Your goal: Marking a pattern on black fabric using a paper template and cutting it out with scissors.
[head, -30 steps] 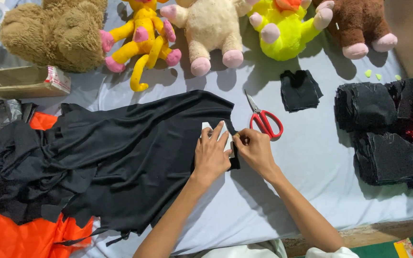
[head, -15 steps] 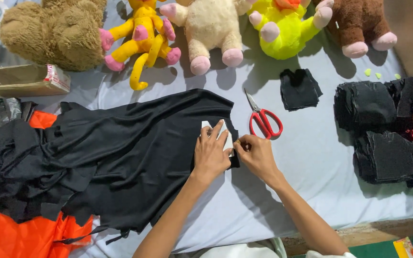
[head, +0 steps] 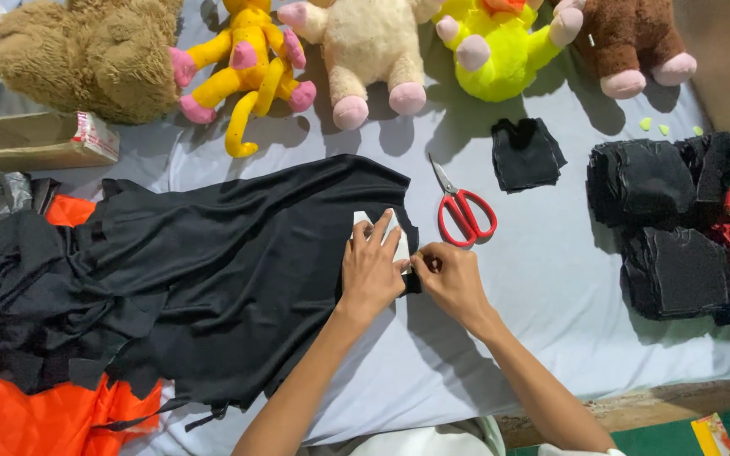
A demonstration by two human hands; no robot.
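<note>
I see the black fabric (head: pixel 213 279) spread limp on the sheet, just left of the red scissors (head: pixel 465 211); it looks light and floppy, best gripped at its edge. My left hand (head: pixel 371 270) presses a white template (head: pixel 382 232) flat with fingers spread, and my right hand (head: pixel 449 283) pinches the cloth's edge beside it.

Hands (head: pixel 372 272) press pattern (head: pixel 379 230), seemingly marking.

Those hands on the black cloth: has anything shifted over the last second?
Barely. The right hand has slid slightly down along the edge of the white template; it seems to pinch something small, too hidden to tell. The left hand still presses the template flat on the black fabric. The red scissors and plush toys stayed put.
</note>
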